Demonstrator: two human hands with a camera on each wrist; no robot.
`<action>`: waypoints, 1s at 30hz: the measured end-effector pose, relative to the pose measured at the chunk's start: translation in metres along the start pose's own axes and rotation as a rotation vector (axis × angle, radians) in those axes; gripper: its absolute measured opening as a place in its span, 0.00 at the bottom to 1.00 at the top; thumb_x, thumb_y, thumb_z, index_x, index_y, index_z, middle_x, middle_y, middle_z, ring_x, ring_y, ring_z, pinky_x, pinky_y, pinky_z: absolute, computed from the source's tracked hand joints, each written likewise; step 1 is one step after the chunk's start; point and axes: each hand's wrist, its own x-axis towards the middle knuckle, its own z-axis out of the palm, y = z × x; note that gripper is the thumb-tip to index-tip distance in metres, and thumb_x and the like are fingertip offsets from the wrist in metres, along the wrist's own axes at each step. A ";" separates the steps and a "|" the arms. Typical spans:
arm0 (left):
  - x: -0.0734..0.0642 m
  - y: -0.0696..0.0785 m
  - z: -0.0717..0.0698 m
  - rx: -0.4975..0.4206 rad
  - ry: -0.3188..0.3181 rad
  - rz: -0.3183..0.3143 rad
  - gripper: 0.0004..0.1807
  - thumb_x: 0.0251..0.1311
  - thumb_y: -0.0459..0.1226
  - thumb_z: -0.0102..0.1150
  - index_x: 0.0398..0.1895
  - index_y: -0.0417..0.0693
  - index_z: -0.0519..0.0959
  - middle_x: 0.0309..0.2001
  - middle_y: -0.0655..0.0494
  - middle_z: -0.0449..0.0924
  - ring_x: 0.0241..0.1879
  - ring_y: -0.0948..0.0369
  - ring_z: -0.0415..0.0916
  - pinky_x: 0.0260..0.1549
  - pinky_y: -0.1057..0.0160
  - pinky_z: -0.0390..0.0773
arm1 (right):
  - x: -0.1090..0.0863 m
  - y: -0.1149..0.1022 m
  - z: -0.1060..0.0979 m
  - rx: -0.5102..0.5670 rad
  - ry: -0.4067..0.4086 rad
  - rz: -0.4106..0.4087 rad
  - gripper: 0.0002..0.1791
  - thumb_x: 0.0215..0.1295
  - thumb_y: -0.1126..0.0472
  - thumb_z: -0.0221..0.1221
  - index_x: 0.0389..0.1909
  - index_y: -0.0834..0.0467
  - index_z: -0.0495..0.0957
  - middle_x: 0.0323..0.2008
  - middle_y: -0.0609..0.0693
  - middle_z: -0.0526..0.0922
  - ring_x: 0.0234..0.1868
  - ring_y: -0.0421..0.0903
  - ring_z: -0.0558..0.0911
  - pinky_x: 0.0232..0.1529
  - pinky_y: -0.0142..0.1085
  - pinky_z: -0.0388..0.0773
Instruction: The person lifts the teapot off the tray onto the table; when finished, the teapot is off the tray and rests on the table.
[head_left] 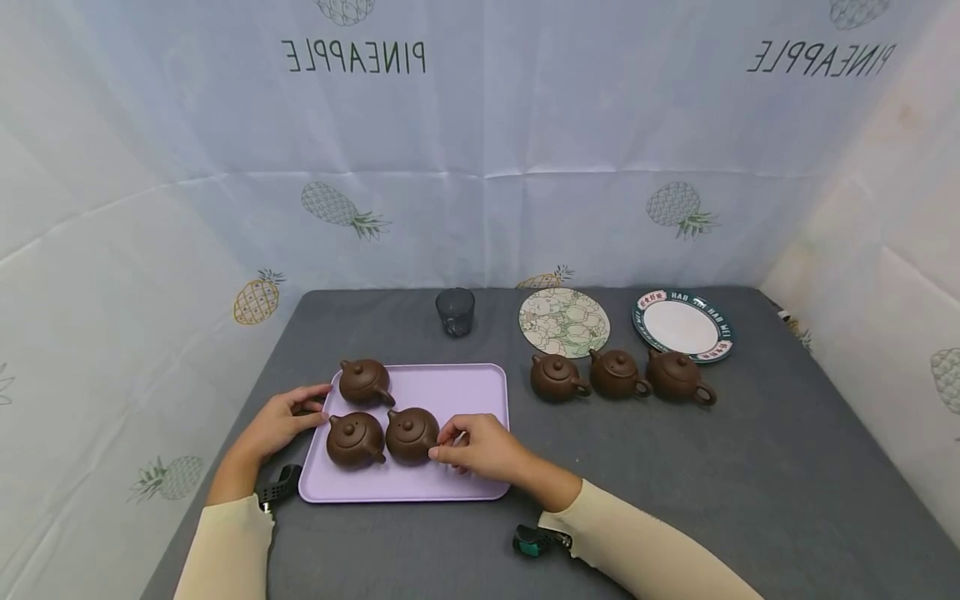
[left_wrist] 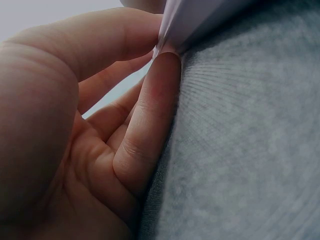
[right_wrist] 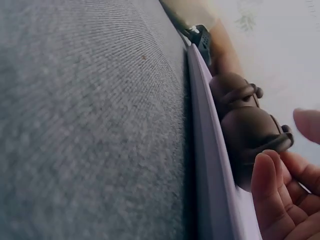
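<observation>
My left hand [head_left: 279,421] grips the left rim of a lilac tray [head_left: 465,387]; in the left wrist view the thumb [left_wrist: 115,42] and a finger [left_wrist: 150,120] meet at that rim. Three brown teapots stand in the tray: an upper-left teapot [head_left: 363,382], a lower-left teapot [head_left: 352,440] and a middle teapot [head_left: 409,435]. At the middle teapot's right side, by its handle, is my right hand [head_left: 487,450]. In the right wrist view bent fingers [right_wrist: 267,185] touch that teapot near the handle, while the thumb [right_wrist: 308,126] stands apart. My fingers partly hide the handle.
Right of the tray, three more brown teapots [head_left: 617,373] stand in a row on the grey table [head_left: 675,475]. Behind are a dark cup [head_left: 455,312], a round patterned mat [head_left: 564,322] and a green-rimmed white plate [head_left: 681,326]. Pineapple-print curtains [head_left: 480,125] surround the table.
</observation>
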 end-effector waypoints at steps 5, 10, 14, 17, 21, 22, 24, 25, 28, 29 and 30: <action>-0.001 -0.003 0.001 0.008 -0.002 -0.002 0.28 0.58 0.32 0.67 0.63 0.36 0.73 0.42 0.46 0.82 0.42 0.68 0.76 0.41 0.74 0.70 | 0.003 0.003 0.005 0.022 -0.008 0.018 0.10 0.60 0.56 0.67 0.26 0.56 0.79 0.17 0.46 0.78 0.17 0.41 0.78 0.20 0.34 0.74; 0.000 -0.003 0.000 0.012 -0.005 0.002 0.28 0.58 0.32 0.66 0.63 0.36 0.73 0.42 0.46 0.82 0.42 0.68 0.76 0.41 0.74 0.70 | 0.005 0.004 0.006 0.063 -0.005 0.022 0.07 0.61 0.61 0.65 0.25 0.57 0.79 0.18 0.48 0.79 0.18 0.41 0.78 0.21 0.35 0.77; 0.000 -0.001 0.000 0.011 0.002 0.010 0.28 0.58 0.32 0.67 0.62 0.35 0.73 0.42 0.46 0.82 0.41 0.68 0.76 0.41 0.75 0.70 | 0.005 0.004 0.004 0.024 0.044 0.027 0.06 0.61 0.62 0.63 0.26 0.56 0.79 0.18 0.46 0.79 0.19 0.40 0.79 0.20 0.33 0.74; 0.000 -0.001 0.001 0.010 0.008 0.021 0.28 0.57 0.32 0.67 0.61 0.34 0.73 0.41 0.46 0.83 0.41 0.69 0.76 0.41 0.75 0.69 | 0.004 0.004 0.000 0.001 0.072 0.036 0.06 0.62 0.62 0.63 0.26 0.57 0.79 0.19 0.47 0.80 0.21 0.41 0.80 0.21 0.31 0.71; 0.000 -0.001 0.001 0.008 0.012 0.025 0.28 0.58 0.32 0.67 0.61 0.34 0.73 0.41 0.46 0.82 0.41 0.69 0.77 0.40 0.76 0.69 | 0.003 0.003 -0.005 0.021 0.082 0.038 0.06 0.63 0.63 0.62 0.27 0.59 0.79 0.20 0.50 0.80 0.23 0.45 0.81 0.22 0.32 0.71; 0.000 -0.002 0.001 0.006 0.015 0.022 0.27 0.57 0.32 0.67 0.61 0.34 0.73 0.41 0.47 0.83 0.41 0.68 0.77 0.40 0.76 0.69 | 0.002 0.003 -0.006 0.030 0.086 0.039 0.06 0.63 0.63 0.62 0.27 0.59 0.79 0.21 0.51 0.80 0.23 0.45 0.82 0.22 0.32 0.72; 0.000 -0.002 0.001 0.009 0.013 0.017 0.27 0.58 0.32 0.67 0.61 0.35 0.74 0.42 0.47 0.82 0.41 0.68 0.77 0.41 0.75 0.69 | 0.000 0.002 -0.010 0.039 0.096 0.035 0.06 0.63 0.63 0.62 0.28 0.60 0.79 0.21 0.51 0.81 0.24 0.47 0.82 0.23 0.33 0.72; 0.000 -0.003 0.001 0.013 0.008 0.016 0.27 0.58 0.32 0.67 0.62 0.36 0.73 0.42 0.47 0.82 0.41 0.68 0.77 0.41 0.75 0.69 | 0.000 0.002 -0.012 0.048 0.101 0.034 0.06 0.63 0.63 0.62 0.29 0.61 0.79 0.21 0.52 0.81 0.24 0.47 0.83 0.23 0.33 0.73; 0.001 -0.004 0.001 0.016 0.003 0.004 0.28 0.58 0.32 0.67 0.63 0.37 0.73 0.42 0.47 0.82 0.42 0.68 0.76 0.42 0.75 0.68 | -0.004 0.000 -0.020 0.054 0.124 0.034 0.06 0.63 0.62 0.62 0.30 0.61 0.79 0.22 0.53 0.82 0.25 0.48 0.84 0.24 0.34 0.74; 0.001 -0.004 0.001 0.019 -0.001 0.002 0.28 0.58 0.33 0.66 0.63 0.37 0.73 0.42 0.47 0.82 0.42 0.68 0.76 0.43 0.75 0.68 | -0.006 0.000 -0.024 0.057 0.133 0.031 0.06 0.63 0.62 0.62 0.31 0.62 0.79 0.23 0.53 0.82 0.26 0.48 0.84 0.24 0.34 0.74; 0.001 -0.003 0.001 0.018 0.001 -0.002 0.28 0.58 0.33 0.66 0.63 0.37 0.73 0.42 0.47 0.82 0.42 0.68 0.76 0.43 0.75 0.68 | -0.007 0.000 -0.027 0.055 0.143 0.030 0.07 0.63 0.62 0.62 0.31 0.62 0.79 0.23 0.53 0.83 0.26 0.48 0.84 0.24 0.35 0.74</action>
